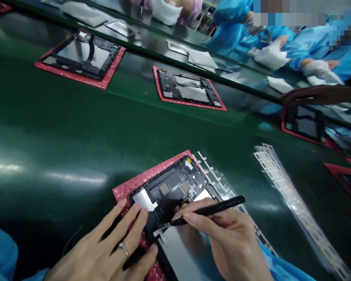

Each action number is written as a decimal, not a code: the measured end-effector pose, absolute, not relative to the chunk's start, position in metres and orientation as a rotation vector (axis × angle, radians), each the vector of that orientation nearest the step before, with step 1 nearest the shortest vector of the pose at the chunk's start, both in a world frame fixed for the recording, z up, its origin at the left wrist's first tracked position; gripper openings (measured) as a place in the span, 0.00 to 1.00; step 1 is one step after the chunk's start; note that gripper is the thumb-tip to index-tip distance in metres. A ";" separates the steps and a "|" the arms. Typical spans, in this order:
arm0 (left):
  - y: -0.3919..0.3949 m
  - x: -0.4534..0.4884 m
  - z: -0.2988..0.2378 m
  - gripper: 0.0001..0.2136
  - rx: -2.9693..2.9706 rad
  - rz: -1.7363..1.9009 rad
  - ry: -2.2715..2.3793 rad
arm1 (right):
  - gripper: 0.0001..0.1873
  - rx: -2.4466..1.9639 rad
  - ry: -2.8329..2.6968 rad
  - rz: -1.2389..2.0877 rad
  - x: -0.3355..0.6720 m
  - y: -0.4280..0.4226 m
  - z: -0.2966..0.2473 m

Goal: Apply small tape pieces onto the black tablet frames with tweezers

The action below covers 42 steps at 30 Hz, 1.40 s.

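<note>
An opened tablet chassis [175, 187] lies on a red bubble-wrap pad [134, 183] at the near edge of a dark green belt. My left hand [111, 246], ring on one finger, rests flat with fingers spread on the pad and the tablet's left edge. My right hand [231, 238] is closed on black tweezers [210, 210], whose tips touch the inside of the chassis near its middle.
A clear sheet of white stickers [222, 183] lies beside the tablet, and a longer strip [298, 210] to the right. Other tablets on red pads [82, 54] [187, 88] [305, 123] sit farther along the belt. People in blue gowns [280, 43] work across it.
</note>
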<state>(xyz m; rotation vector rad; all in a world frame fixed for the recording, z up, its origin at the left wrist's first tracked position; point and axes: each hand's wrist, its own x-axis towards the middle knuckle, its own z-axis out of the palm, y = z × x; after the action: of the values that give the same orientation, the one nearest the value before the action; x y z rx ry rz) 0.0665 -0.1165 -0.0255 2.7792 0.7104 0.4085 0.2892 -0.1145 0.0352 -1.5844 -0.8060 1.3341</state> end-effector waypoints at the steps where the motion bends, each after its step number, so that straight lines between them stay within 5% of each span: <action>1: -0.119 0.067 -0.027 0.28 2.722 0.428 0.755 | 0.03 -1.585 -0.809 1.348 0.289 -0.114 0.035; 11: -0.103 0.080 -0.007 0.17 2.920 0.706 0.743 | 0.03 -1.547 -0.850 1.449 0.291 -0.111 0.032; 29: -0.107 0.079 -0.006 0.26 2.955 0.569 0.679 | 0.04 -1.527 -0.900 1.413 0.293 -0.113 0.031; 42: -0.101 0.083 -0.004 0.13 2.919 0.610 0.686 | 0.03 -1.539 -0.891 1.368 0.290 -0.113 0.032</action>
<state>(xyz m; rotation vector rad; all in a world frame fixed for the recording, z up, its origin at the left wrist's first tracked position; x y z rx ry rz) 0.0835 -0.1007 -0.0035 2.9193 0.6857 0.6102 0.2902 -0.1134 0.0321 -1.5389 -0.8911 1.3682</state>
